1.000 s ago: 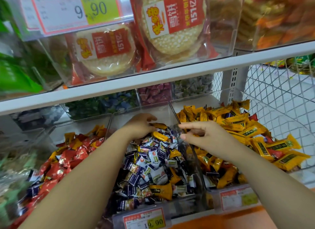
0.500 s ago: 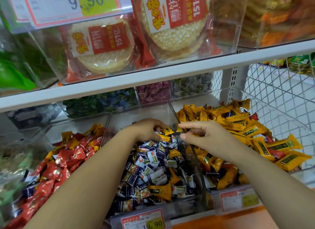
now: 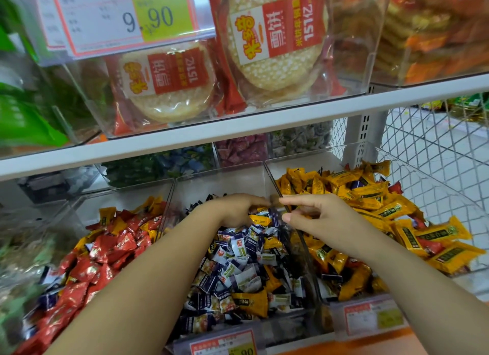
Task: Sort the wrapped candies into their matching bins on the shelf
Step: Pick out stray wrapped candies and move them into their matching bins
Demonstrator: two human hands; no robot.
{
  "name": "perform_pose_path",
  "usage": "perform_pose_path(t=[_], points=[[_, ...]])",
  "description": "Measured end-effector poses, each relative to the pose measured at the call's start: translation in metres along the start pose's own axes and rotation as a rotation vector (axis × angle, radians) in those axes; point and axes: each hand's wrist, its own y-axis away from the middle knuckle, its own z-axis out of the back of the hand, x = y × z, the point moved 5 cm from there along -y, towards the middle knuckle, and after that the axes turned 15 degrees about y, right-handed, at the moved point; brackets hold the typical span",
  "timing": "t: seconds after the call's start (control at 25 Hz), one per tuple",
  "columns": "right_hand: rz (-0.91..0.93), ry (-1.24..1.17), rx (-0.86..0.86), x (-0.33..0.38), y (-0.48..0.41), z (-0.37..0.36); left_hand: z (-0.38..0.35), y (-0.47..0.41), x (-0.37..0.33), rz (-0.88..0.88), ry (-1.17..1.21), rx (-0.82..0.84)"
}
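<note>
Change over the last second: the left hand (image 3: 232, 209) has slid right along the back of the middle bin (image 3: 219, 180) and closed down. Its fingers are now curled over a yellow candy (image 3: 260, 219), which I read as pinched between fingers and thumb, though the tips are partly hidden. The right hand (image 3: 320, 217) has barely shifted. It hovers over the clear divider (image 3: 301, 238), index finger straight and pointing left, thumb apart below it, the other fingers loosely curled, and I see nothing in it. The two sets of fingertips are now almost touching above the divider, so my judgement is that a hand-over is next and this stray should cross into the right bin (image 3: 428, 180). The candy is still on the middle bin's side, at the top of the heap. Contents: the middle bin holds mostly blue-and-white candies (image 3: 238, 249), with several more yellow strays, one large one near the front (image 3: 251, 303). The right bin holds yellow candies (image 3: 370, 193) plus a few red and dark ones. The left bin (image 3: 124, 196) holds red candies (image 3: 105, 254) with yellow and blue strays. Much sorting remains. Clear bins on the shelf above hold rice cracker packs (image 3: 275, 37).
</note>
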Motion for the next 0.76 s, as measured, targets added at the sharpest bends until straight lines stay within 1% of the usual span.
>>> perform_pose_path(t=[0.28,0.48,0.64,0.76], points=[[0.013,0.025,-0.013,0.006,0.003,0.002,0.002,-0.006,-0.003,0.072,0.016,0.009],[0.016,0.019,-0.009,0.007,0.002,0.002,0.002,-0.006,0.0,0.052,0.195,0.006],[0.006,0.011,-0.003,0.007,0.002,0.002,0.008,0.004,-0.004,-0.022,0.311,-0.111],[0.01,0.012,-0.003,0.007,0.003,0.002,0.012,0.018,-0.011,-0.082,0.291,-0.187]])
